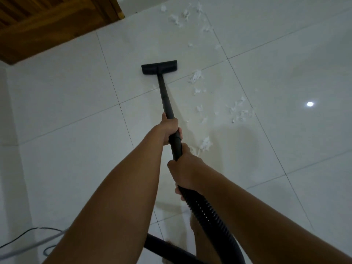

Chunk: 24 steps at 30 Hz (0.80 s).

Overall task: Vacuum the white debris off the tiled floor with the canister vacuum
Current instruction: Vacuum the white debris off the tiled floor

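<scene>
White debris (196,76) lies scattered on the tiled floor (76,111), ahead and to the right of both hands. The nearest clump is just right of my right hand (185,172), and more clumps sit far ahead. Floor head (159,67) is flat on the tile, straight ahead of the hands and left of the debris trail, not touching it. Left hand (170,130) has its fingers wrapped round the black wand (164,96). Right hand, just behind it, is closed round the wand's near end where the ribbed hose (207,208) joins. The hose runs back under my right arm. Cables (22,239) are on the floor behind and left of the hands. Wooden door (47,25) is far ahead and left.
</scene>
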Each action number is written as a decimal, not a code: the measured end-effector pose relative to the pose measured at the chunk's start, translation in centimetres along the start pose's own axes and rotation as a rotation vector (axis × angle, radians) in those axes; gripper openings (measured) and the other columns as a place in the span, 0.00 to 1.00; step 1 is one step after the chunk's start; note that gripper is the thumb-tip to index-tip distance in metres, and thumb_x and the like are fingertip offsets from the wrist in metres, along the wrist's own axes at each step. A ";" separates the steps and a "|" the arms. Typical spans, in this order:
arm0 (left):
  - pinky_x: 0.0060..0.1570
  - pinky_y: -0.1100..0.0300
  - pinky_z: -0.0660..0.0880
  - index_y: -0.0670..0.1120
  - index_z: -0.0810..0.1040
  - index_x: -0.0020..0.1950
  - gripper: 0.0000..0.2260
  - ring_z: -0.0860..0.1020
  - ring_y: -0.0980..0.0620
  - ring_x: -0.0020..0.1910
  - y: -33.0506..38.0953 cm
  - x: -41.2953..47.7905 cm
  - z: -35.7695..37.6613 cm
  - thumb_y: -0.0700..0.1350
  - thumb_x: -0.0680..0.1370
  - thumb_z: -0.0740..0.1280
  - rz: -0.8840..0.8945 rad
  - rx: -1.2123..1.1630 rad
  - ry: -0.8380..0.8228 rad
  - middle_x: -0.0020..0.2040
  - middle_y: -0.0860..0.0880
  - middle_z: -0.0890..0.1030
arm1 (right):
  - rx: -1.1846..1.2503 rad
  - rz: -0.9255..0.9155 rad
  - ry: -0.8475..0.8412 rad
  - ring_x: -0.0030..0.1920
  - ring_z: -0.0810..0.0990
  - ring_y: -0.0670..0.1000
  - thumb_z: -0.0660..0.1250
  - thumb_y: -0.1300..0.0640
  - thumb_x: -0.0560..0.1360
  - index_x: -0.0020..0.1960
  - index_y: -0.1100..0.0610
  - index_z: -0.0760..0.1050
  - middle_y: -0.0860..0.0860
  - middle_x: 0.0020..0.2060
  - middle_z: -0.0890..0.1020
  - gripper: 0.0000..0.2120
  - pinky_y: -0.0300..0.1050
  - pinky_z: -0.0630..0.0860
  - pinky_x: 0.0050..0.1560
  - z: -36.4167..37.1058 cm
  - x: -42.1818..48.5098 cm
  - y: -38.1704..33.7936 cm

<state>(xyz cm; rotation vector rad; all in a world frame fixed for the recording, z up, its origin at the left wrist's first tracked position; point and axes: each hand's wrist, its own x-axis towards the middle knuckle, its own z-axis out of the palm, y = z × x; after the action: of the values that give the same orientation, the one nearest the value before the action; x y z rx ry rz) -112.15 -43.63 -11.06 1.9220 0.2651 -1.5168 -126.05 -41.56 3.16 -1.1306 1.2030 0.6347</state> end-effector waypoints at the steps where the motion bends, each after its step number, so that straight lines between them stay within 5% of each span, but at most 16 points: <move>1: 0.30 0.57 0.75 0.61 0.56 0.77 0.24 0.72 0.52 0.26 -0.7 0.0 0.2 0.42 0.85 0.56 0.000 0.009 0.000 0.33 0.46 0.73 | -0.012 -0.002 0.005 0.31 0.79 0.52 0.58 0.58 0.84 0.82 0.40 0.44 0.63 0.60 0.78 0.34 0.38 0.75 0.20 0.1 0.2 0.6; 7: 0.32 0.56 0.76 0.62 0.55 0.78 0.24 0.73 0.52 0.23 -2.9 0.0 0.5 0.42 0.85 0.55 0.014 0.045 -0.003 0.27 0.46 0.74 | -0.025 -0.003 0.011 0.32 0.79 0.53 0.59 0.57 0.84 0.82 0.39 0.44 0.62 0.56 0.78 0.35 0.39 0.75 0.21 1.2 -0.1 2.7; 11: 0.30 0.57 0.75 0.63 0.48 0.80 0.29 0.72 0.52 0.24 -4.9 -1.5 -0.1 0.42 0.85 0.54 0.008 0.055 -0.014 0.29 0.46 0.73 | -0.017 0.017 0.016 0.30 0.79 0.52 0.59 0.56 0.84 0.81 0.39 0.45 0.62 0.52 0.80 0.33 0.42 0.77 0.24 3.2 -0.7 4.1; 20: 0.27 0.59 0.74 0.62 0.51 0.80 0.28 0.72 0.53 0.26 -11.7 -5.6 -2.1 0.41 0.85 0.55 0.001 0.096 -0.016 0.33 0.45 0.74 | -0.048 -0.064 0.034 0.26 0.78 0.50 0.59 0.56 0.84 0.80 0.46 0.50 0.59 0.43 0.80 0.29 0.39 0.75 0.22 8.8 -3.8 9.7; 24: 0.24 0.62 0.73 0.64 0.51 0.80 0.29 0.71 0.54 0.27 -15.5 -7.9 -3.3 0.40 0.85 0.55 -0.021 0.090 -0.042 0.39 0.44 0.73 | -0.101 -0.086 0.057 0.39 0.79 0.55 0.58 0.56 0.83 0.79 0.52 0.53 0.59 0.49 0.80 0.27 0.51 0.81 0.47 12.4 -5.2 12.5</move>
<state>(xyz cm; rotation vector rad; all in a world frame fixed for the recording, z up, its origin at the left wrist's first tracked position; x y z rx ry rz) -120.30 -27.99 -9.16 1.9595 0.2022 -1.6054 -133.64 -24.77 3.35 -1.2862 1.1750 0.6067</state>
